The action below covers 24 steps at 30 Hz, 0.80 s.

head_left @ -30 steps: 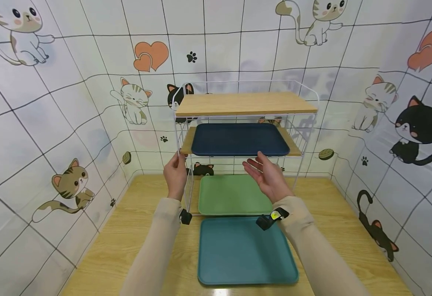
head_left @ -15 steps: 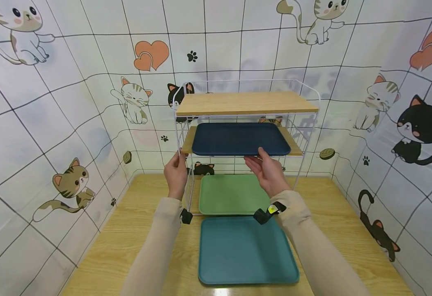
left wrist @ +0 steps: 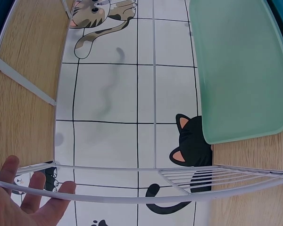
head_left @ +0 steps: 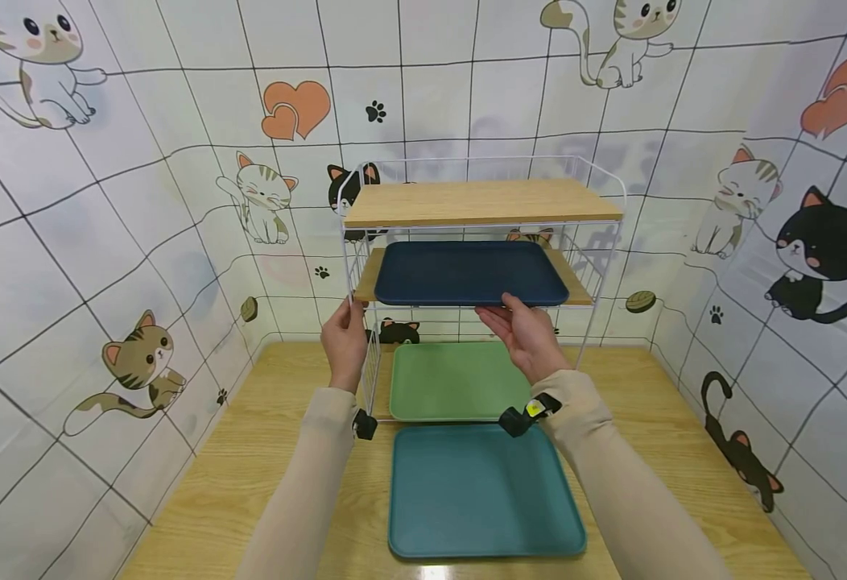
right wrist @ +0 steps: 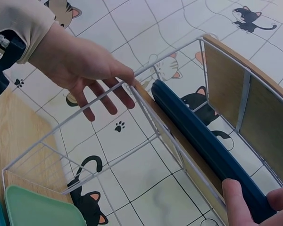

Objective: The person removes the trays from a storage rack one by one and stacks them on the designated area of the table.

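Dark blue tray [head_left: 467,270] is on the middle shelf [head_left: 573,282] of a white wire rack [head_left: 481,221], front rim about level with the shelf's front edge, wood showing at both sides. Right hand [head_left: 528,338] pinches the tray's front rim right of centre, thumb on top, fingers underneath. Left hand [head_left: 344,342] grips the rack's front left post [left wrist: 104,198] near the middle shelf's corner, thumb one side, fingers behind. Hands well apart.

Top shelf [head_left: 485,201] of pale wood above the dark tray. Below, green tray [head_left: 452,383] on the bottom shelf [left wrist: 240,153]; right forearm covers its front right corner in the head view. Teal tray [head_left: 481,491] flat on the wood-grain counter [head_left: 655,459], in front of the rack and just beside the green one; cannot tell if those two touch.

Person wears beige sleeves [head_left: 296,475], with black wrist mounts [head_left: 530,415] at both cuffs. White grid-print sheeting [head_left: 438,105] behind and on both sides, printed with cats, orange hearts and paw marks.
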Motion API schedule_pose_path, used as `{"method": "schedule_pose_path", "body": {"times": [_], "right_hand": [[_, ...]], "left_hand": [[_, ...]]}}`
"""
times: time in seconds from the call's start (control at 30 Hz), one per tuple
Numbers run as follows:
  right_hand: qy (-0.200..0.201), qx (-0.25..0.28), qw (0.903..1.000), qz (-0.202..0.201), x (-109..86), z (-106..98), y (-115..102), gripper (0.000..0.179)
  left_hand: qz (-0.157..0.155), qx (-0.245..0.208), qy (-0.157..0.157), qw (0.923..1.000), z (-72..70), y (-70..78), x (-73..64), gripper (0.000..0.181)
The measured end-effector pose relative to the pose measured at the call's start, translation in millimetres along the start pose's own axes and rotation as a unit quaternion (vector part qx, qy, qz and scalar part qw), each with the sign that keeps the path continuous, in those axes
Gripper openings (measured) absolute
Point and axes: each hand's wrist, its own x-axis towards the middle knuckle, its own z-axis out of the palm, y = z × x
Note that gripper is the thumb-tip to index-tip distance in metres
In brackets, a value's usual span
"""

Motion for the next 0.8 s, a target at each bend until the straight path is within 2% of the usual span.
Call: {"method": "schedule_pose_path", "body": {"times": [0.43, 0.63, 0.8], "right_hand": [[-0.003, -0.014, 0.9998, -0.016, -2.7, -3.6, 2.0, 0.054], [-0.014, -0.024, 0.9990, -0.034, -11.1, -5.0, 0.0, 0.051], [-0.024, -0.005, 0.9991, -0.034, -20.5, -4.1, -4.6, 0.052]], "left_hand": [[0.000, -0.005, -0.006, 1.0000, 0.2, -0.2, -0.3, 0.037], [-0.001, -0.002, -0.003, 1.0000, 0.3, -0.5, 0.0, 0.037], [-0.002, 0.004, 0.001, 1.0000, 0.7, -0.5, 0.5, 0.036]]}}
